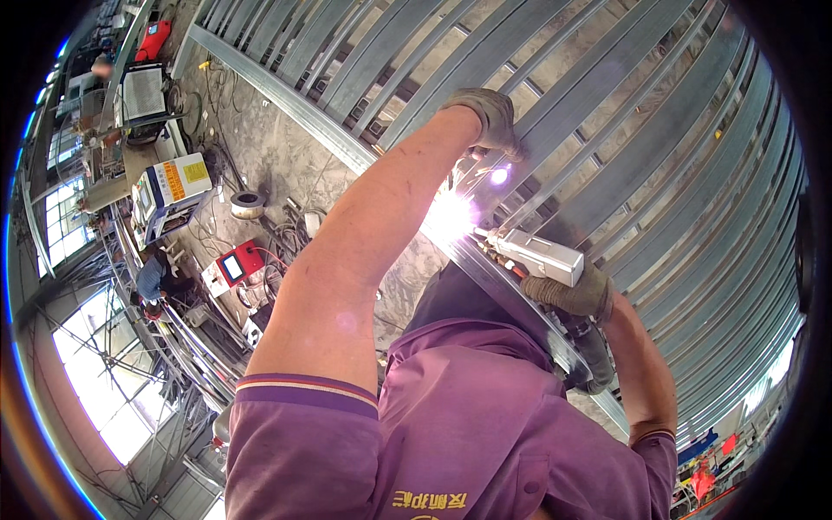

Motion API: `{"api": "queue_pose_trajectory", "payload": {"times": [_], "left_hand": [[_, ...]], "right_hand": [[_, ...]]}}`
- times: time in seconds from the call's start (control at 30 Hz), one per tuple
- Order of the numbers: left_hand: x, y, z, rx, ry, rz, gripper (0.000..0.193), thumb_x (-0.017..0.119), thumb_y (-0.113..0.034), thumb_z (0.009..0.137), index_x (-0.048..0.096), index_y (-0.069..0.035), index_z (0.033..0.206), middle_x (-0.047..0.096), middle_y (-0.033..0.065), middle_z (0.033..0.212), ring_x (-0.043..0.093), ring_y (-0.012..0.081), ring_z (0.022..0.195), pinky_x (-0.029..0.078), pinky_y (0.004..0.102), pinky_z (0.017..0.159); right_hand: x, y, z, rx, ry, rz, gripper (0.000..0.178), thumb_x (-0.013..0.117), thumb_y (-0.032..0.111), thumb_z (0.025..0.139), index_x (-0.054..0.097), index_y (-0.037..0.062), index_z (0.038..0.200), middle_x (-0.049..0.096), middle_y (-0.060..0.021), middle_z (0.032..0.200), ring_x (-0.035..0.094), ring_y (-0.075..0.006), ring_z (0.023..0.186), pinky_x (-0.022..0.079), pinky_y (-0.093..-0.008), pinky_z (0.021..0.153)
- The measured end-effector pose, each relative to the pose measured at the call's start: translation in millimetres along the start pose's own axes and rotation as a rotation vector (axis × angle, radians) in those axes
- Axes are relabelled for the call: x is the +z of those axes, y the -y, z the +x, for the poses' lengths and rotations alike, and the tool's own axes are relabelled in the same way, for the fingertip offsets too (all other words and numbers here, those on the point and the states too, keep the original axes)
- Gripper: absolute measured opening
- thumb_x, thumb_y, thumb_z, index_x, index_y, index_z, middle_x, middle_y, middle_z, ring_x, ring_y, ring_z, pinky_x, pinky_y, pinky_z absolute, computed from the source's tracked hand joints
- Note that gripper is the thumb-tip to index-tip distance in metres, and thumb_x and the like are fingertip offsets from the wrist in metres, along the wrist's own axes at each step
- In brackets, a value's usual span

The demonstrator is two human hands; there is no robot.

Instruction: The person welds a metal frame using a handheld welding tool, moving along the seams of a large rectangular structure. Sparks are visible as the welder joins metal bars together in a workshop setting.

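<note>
My right hand (572,290), in a dark work glove, is wrapped round a welding gun (542,255) with a boxy silver body. Its tip points left at a glaring white weld spot (451,217) on the edge rail (286,106) of a large metal railing panel (598,82). The glare hides the joint itself. Just beyond the glare, my gloved left hand (490,121) rests over the panel's bars with its fingers curled down. What those fingers grip is hidden. A dark hose (594,355) hangs below my right hand, alongside the edge rail.
Left of the panel, a wire spool (248,204), a red-and-white machine with a screen (234,264) and a white-and-blue machine (172,192) stand on the floor among tangled cables. Farther left, a person in blue (158,279) sits near stacked metal bars.
</note>
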State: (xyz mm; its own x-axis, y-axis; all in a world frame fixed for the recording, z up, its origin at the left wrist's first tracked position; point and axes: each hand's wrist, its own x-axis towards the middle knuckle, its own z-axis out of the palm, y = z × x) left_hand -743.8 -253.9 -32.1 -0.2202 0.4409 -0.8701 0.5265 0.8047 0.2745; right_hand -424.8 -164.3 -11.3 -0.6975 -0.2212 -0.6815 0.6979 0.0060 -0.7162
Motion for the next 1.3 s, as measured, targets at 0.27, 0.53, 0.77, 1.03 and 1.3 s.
{"api": "queue_pose_trajectory", "payload": {"times": [0.27,0.53,0.77,1.03,1.3], "left_hand": [[-3.6,-2.9,-2.0,0.002,0.021,0.104,0.056,0.091,-0.058,0.089,0.087,-0.004,0.101,0.085,0.0079,0.092,0.081,0.0237,0.079,0.066,0.0412,0.075],[0.0,-0.5,-1.1,-0.006,-0.006,0.02,0.053,0.09,-0.056,0.089,0.089,-0.006,0.108,0.086,0.0084,0.095,0.082,0.0237,0.082,0.065,0.0403,0.076],[7.4,8.4,8.9,-0.024,-0.035,-0.107,0.051,0.089,-0.057,0.09,0.089,-0.007,0.101,0.086,0.0086,0.093,0.082,0.0249,0.082,0.065,0.0431,0.075],[1.9,1.1,5.3,-0.007,0.023,0.061,0.056,0.089,-0.06,0.09,0.087,-0.005,0.093,0.082,0.0088,0.086,0.079,0.0246,0.075,0.064,0.0424,0.073],[2.1,2.3,3.5,0.002,-0.004,0.071,0.056,0.089,-0.061,0.089,0.086,-0.005,0.091,0.081,0.0075,0.082,0.078,0.0236,0.075,0.063,0.0403,0.073]], "right_hand": [[2.3,-20.2,3.8,-0.073,-0.035,-0.03,0.061,0.095,0.039,0.095,0.077,0.0087,0.144,0.084,-0.0034,0.107,0.07,-0.0102,0.086,0.059,-0.0305,0.075],[1.6,-12.4,-2.1,-0.055,-0.032,0.039,0.056,0.095,0.035,0.096,0.078,0.0078,0.142,0.081,-0.0006,0.099,0.067,-0.0079,0.078,0.057,-0.0297,0.068],[0.4,-1.0,-6.1,0.032,-0.001,0.029,0.056,0.095,0.033,0.095,0.078,0.0072,0.142,0.082,-0.0005,0.1,0.067,-0.0068,0.079,0.057,-0.0293,0.069],[-0.7,-12.5,-6.3,0.006,0.007,0.034,0.059,0.096,0.035,0.095,0.077,0.0066,0.144,0.085,-0.0068,0.115,0.073,-0.0123,0.099,0.061,-0.0324,0.087],[-2.0,-6.2,-11.2,0.058,0.013,0.031,0.062,0.096,0.033,0.095,0.075,0.0048,0.146,0.084,-0.0091,0.124,0.074,-0.0144,0.109,0.06,-0.0327,0.095]]}}
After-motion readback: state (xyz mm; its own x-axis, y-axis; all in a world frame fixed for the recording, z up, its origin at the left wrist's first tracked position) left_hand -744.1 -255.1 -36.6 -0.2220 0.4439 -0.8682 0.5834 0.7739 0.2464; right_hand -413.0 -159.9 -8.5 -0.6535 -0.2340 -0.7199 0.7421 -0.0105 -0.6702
